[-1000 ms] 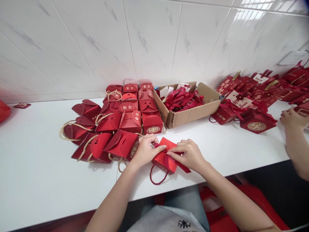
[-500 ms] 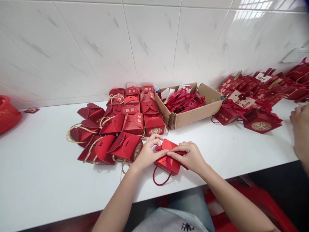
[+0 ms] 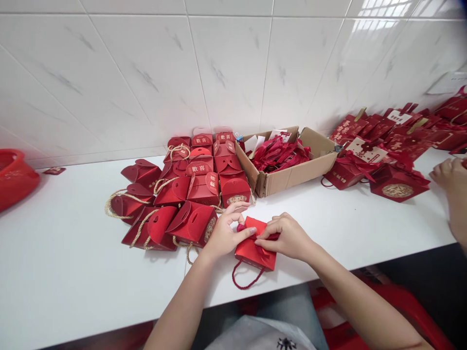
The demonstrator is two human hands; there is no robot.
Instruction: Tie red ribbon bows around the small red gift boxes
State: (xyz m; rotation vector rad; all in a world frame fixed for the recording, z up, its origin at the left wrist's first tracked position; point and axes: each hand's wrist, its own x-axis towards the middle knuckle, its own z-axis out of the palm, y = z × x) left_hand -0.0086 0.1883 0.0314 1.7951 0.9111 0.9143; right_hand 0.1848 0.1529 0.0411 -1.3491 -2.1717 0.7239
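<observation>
A small red gift box (image 3: 265,261) rests on the table in front of me, its dark red cord handle (image 3: 243,288) lying toward the near edge. A dark red ribbon (image 3: 261,252) crosses its top. My left hand (image 3: 229,233) is at the box's left side, its thumb pressing the ribbon at the middle of the lid and its fingers curled near the ribbon's left end. With thumb and fingertips, my right hand (image 3: 288,236) pinches the ribbon from the right. The exact knot between the fingertips is hidden.
Several red boxes with rope handles (image 3: 200,187) stand to the left. Behind my hands is a cardboard box (image 3: 292,181) of ribbons and tags. Ribboned red boxes (image 3: 396,184) stand on the right, near another person's hand (image 3: 450,177). A red plastic container (image 3: 18,177) sits far left.
My right fingertips have drawn in the ribbon strand that hung down the box's near side. My left hand stays at the lid. The other person's hand has shifted slightly left.
</observation>
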